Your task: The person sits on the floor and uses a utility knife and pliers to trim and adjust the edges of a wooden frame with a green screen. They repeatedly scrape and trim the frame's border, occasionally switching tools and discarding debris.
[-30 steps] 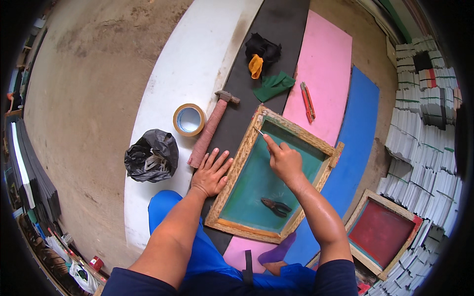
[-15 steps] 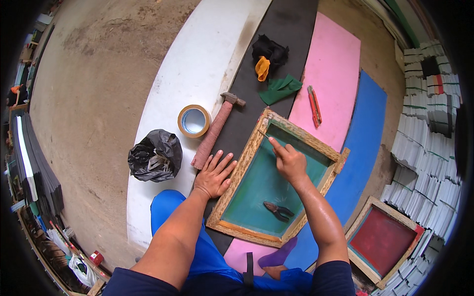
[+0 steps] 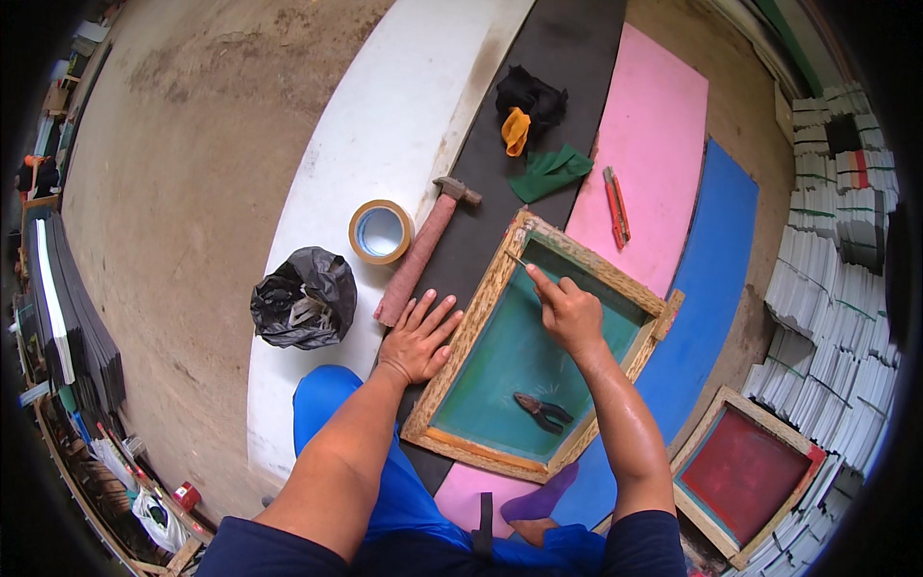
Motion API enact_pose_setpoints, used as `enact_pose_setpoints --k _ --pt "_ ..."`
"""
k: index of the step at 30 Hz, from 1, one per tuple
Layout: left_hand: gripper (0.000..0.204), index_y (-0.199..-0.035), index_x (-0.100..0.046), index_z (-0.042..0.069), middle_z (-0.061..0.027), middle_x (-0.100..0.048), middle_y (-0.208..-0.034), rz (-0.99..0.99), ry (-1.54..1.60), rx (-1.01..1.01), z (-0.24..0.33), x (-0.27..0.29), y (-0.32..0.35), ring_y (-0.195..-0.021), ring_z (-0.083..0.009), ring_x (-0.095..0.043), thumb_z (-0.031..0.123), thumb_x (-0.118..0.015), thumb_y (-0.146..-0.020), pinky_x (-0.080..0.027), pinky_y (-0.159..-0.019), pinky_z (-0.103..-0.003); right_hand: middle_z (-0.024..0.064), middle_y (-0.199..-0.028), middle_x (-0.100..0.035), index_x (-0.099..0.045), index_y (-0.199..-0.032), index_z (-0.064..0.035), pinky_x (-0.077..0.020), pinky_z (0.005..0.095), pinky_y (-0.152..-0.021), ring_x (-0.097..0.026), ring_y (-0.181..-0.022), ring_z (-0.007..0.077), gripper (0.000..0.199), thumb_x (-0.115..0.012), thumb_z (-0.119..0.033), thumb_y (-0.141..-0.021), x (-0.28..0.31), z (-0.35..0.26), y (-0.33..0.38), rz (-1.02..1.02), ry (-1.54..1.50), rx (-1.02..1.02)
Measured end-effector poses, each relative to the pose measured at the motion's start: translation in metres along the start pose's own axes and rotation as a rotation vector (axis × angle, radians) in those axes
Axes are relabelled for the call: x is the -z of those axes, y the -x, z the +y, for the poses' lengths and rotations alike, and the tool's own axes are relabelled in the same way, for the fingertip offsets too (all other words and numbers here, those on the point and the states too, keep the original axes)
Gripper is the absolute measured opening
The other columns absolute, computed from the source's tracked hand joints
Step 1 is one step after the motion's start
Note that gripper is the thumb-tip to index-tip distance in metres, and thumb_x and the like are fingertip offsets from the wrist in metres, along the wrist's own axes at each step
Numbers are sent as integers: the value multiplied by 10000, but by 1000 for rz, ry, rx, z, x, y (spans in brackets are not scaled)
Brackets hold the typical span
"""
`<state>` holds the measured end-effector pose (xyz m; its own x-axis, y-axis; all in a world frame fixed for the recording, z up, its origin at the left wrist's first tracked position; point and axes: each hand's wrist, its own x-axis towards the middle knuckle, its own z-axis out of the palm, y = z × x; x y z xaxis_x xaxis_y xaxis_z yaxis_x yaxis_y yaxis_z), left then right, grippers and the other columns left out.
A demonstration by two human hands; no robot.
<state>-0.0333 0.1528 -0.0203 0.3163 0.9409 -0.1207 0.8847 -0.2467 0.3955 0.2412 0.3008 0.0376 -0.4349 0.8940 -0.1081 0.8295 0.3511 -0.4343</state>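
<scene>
My right hand [image 3: 570, 315] is closed on a thin metal tool [image 3: 516, 257], its index finger stretched along it. The tool's tip meets the inner edge of a wooden-framed screen [image 3: 465, 333] with green mesh, near its upper left corner. Most of the tool is hidden in the fist, so its kind does not show. My left hand [image 3: 420, 343] lies flat with fingers spread on the black sheet, beside the frame's left bar. Just beyond its fingertips is the handle end of a hammer [image 3: 418, 255] with a wrapped handle. Pliers [image 3: 544, 412] rest on the mesh.
Left of the hammer are a tape roll [image 3: 400, 213] and a black plastic bag [image 3: 303, 298]. Farther off lie green cloth [image 3: 552, 173], orange cloth [image 3: 515, 133], black cloth [image 3: 540, 101] and a red cutter knife [image 3: 617, 209]. A red-mesh frame [image 3: 742, 471] and stacked white sheets [image 3: 822, 288] stand right.
The view has shifted slightly. Both hands keep nearly the same places, and the thin tool's tip stays at the frame's inner edge.
</scene>
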Motion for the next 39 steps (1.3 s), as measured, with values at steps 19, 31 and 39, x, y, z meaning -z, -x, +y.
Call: enact_pose_setpoints --k 19,31,39 --pt "647 -1570 -429 225 -23 -253 -1698 -18 0 9 0 0 0 -1580 -297 -155 411 -465 -952 -148 -1275 -501 -45 -748 -601 -662 -1378 -132 -477 306 -608 -561 -646 106 384 -651 -260 -1016 -3 17 -10 -129 -475 -127" --pt "649 -1569 -431 222 -26 -263 -1694 -10 17 3 -1 0 -1 -1579 -300 -159 404 -478 -948 -152 -1275 -502 -14 -711 -584 -680 -1356 -153 -478 336 -542 -593 -607 154 367 -657 -249 -1003 15 -16 -14 -192 -783 -387" --pt "664 -1580 -411 225 -21 -239 -1703 -24 17 2 -1 3 -1 -1583 -295 -141 398 -510 -946 -151 -1277 -503 139 -780 -660 -715 -1297 -231 -525 459 -654 -657 -706 345 337 -675 -197 -964 16 -51 27 -53 -124 -243"
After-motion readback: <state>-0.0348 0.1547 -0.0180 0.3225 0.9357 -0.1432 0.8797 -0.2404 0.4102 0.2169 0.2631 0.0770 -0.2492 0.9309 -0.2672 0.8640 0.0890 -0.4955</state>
